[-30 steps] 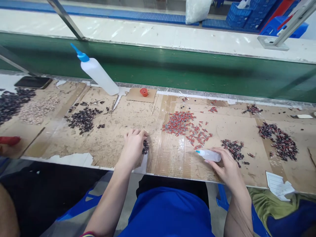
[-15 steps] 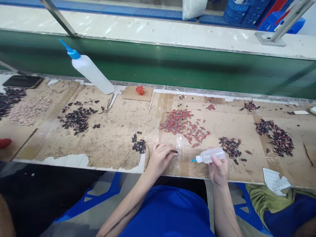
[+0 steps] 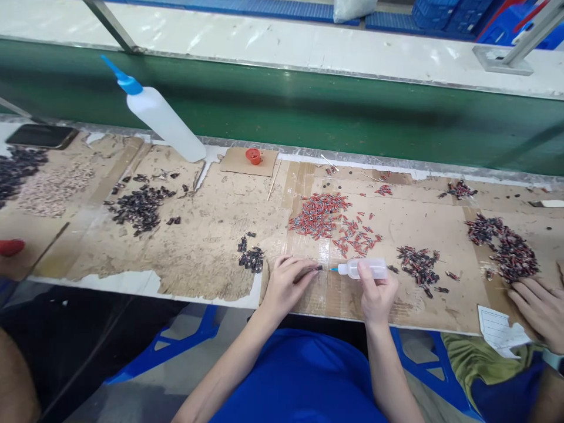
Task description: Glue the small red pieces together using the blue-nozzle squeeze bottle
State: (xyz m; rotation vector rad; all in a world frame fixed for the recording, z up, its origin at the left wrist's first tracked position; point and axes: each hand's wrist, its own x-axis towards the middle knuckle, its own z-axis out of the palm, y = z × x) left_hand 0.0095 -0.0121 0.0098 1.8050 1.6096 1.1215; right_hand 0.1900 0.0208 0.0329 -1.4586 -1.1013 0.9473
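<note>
Between thumb and fingertips, my left hand (image 3: pixel 288 285) pinches a small black part (image 3: pixel 319 268) just above the cardboard. My right hand (image 3: pixel 378 289) grips a small translucent bottle (image 3: pixel 365 268), tilted on its side, its thin blue tip pointing left, a short distance from the black part. Beyond my hands lies a heap of small red parts (image 3: pixel 319 214). A small pile of black parts (image 3: pixel 252 259) sits left of my left hand, and a pile of dark red-and-black parts (image 3: pixel 418 264) lies right of my right hand.
A large white bottle (image 3: pixel 165 123) with a blue nozzle stands at the back left, near a red cap (image 3: pixel 253 155) on a cardboard piece. Another person's hand (image 3: pixel 540 308) rests at the far right, by a torn paper (image 3: pixel 502 330). A phone (image 3: pixel 43 136) lies far left.
My right hand has moved left with the bottle, bringing its tip nearer the black part. Another person's hand has appeared at the right. The view has shifted slightly.
</note>
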